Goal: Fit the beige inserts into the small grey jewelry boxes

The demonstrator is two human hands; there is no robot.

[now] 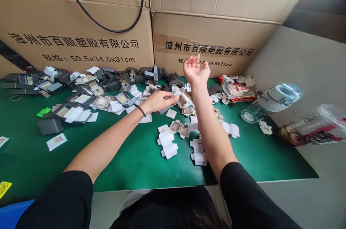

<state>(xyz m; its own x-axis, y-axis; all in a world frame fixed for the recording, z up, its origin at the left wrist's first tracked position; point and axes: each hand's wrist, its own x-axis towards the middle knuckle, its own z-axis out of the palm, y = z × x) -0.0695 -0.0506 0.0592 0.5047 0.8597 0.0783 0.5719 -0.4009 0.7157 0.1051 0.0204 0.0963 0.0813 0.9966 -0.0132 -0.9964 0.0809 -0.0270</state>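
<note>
My left hand (160,101), with a black band on its wrist, is low over the pile at the middle of the table. Its thumb and fingers come close together; what lies between them is hidden. A flat grey piece (164,110) shows just below those fingers. Raised in front of the right carton is my right hand (196,72), palm up, fingers loosely curled and apart, holding nothing. Around and below the hands lie unfolded white card inserts (168,145) and beige ones (180,128). Small dark grey boxes (124,98), some with card inside, are heaped to the left.
Large cardboard cartons (81,20) stand along the back, with a black cable (105,27) hanging before them. At right are a red snack bag (238,92), a clear bottle (270,101) and a plastic cup (319,124). The green table's (129,171) front edge is near my body.
</note>
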